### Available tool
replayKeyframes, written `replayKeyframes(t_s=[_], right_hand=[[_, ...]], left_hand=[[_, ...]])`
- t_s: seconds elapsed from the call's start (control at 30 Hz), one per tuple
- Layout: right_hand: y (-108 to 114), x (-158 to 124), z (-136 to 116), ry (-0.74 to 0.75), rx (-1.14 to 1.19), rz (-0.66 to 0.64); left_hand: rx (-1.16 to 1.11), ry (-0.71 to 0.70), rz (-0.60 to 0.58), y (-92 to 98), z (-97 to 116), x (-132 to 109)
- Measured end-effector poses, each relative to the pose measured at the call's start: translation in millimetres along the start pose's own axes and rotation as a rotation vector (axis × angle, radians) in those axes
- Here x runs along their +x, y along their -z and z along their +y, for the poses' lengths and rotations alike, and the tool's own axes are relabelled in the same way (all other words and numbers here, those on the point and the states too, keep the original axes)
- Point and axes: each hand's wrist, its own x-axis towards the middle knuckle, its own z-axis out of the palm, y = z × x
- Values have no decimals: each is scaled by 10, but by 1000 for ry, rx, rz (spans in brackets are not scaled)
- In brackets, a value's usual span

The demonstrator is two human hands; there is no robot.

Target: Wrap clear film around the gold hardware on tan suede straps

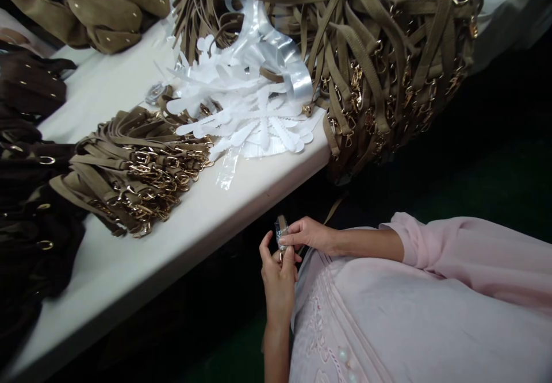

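My right hand [311, 235] pinches a small strap end [282, 225] with clear plastic around it, in front of the pink clothing. Just below it, my left hand [278, 276] has its thumb and fingers at a gold ring or clasp [282, 256] on the same piece; its index finger is raised. A thin strap [334, 209] trails behind my right hand. The fingers partly cover the metal part. Both hands are off the table's front edge.
On the white table [241, 199] lie a bundle of short straps with gold buckles [142, 170], white cut-out pieces [263, 118] and a roll of clear tape [297, 78]. Long straps [375, 55] hang over the edge. Olive bags [112, 3] and dark bags [34, 199] stand left.
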Motion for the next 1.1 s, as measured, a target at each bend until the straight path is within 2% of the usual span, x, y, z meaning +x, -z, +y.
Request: replayKeyframes(t_s=[0.07,0.2,0.37,0.5,0.67,0.73,0.8,0.87,0.97,1.1], right_hand=[[43,26,-8,4,13,58],[113,60,-42,18,35,180],[97,34,-65,-6,-6,98],[79,0,-59,-25,32,56],[74,-30,20,-46,73,2],[64,-33,52,23,-61,17],[49,-30,65,155,-293,93],[31,-27,59,290,-481,228],[5,-37,20,443,-522,373],[-16,-75,-39,647,-594,334]], left_hand=[[17,-43,-21,29,-21,22],[-3,-82,60,105,-44,25],[-92,-63,86,150,-38,-6],[-153,-95,113,94,-99,-19],[188,-294,317,-58,-208,-71],[181,-301,346,-107,-233,-83],[9,-216,313,-139,-242,-76],[-204,-123,286,-156,-237,-54],[-418,-66,269,-169,-219,-17],[-550,-45,217,-182,-196,9]])
